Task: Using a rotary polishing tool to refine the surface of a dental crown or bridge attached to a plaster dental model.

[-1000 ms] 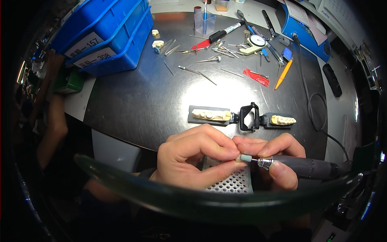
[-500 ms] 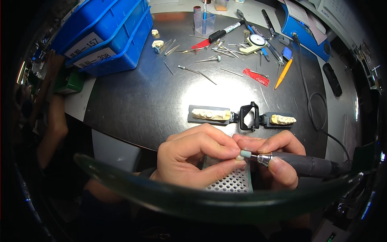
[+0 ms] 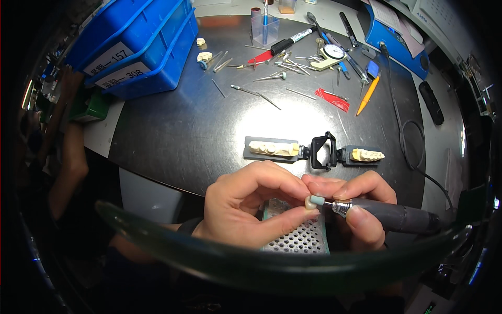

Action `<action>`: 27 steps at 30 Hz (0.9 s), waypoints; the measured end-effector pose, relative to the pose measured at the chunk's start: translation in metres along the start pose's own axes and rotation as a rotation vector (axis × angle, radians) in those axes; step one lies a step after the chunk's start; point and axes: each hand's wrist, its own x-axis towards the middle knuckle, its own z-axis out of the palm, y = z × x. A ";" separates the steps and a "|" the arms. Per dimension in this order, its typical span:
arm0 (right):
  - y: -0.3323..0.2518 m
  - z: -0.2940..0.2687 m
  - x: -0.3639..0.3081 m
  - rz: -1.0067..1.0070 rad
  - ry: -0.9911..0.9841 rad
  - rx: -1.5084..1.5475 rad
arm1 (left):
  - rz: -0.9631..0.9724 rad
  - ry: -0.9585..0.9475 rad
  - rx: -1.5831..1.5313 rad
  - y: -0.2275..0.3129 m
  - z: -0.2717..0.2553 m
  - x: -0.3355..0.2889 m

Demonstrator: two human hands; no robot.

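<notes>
Between the thumb and fingertips of my left hand point(image 3: 256, 201) is a small ivory dental crown point(image 3: 310, 203). My right hand point(image 3: 366, 209) grips a dark rotary handpiece point(image 3: 397, 214) with a metal collar. From its tip a pale green grinding bit point(image 3: 317, 200) reaches the crown and appears to touch it. Fingers of both hands meet just behind the bit. Below them lies a perforated metal plate point(image 3: 298, 242), partly hidden by the hands. Beyond the hands, a black hinged articulator point(image 3: 324, 152) lies spread out with cream dental models point(image 3: 272, 148) on both sides.
Blue stacked bins point(image 3: 141, 52) stand at the far left. Several loose burs point(image 3: 269, 77), a dial gauge point(image 3: 333, 52), a marker point(image 3: 291, 42) and an orange pen point(image 3: 368, 96) lie toward the back. A cable point(image 3: 401, 136) runs down the right. A dark curved rim point(image 3: 282, 267) crosses the lower view.
My left fingers have shifted slightly, turning the crown so that more of it shows beside the bit. The handpiece has moved very little.
</notes>
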 end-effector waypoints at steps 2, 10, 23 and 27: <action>0.001 -0.004 0.001 -0.028 -0.033 -0.039 | 0.014 -0.034 0.013 -0.002 -0.002 0.000; 0.004 0.011 0.003 -0.076 0.228 -0.164 | -0.039 -0.048 0.042 0.003 -0.001 0.001; -0.001 -0.002 0.002 -0.020 -0.007 -0.051 | -0.025 -0.053 0.064 0.001 -0.004 0.000; -0.004 -0.001 -0.001 0.068 0.046 -0.008 | 0.002 -0.062 0.105 -0.001 -0.004 0.001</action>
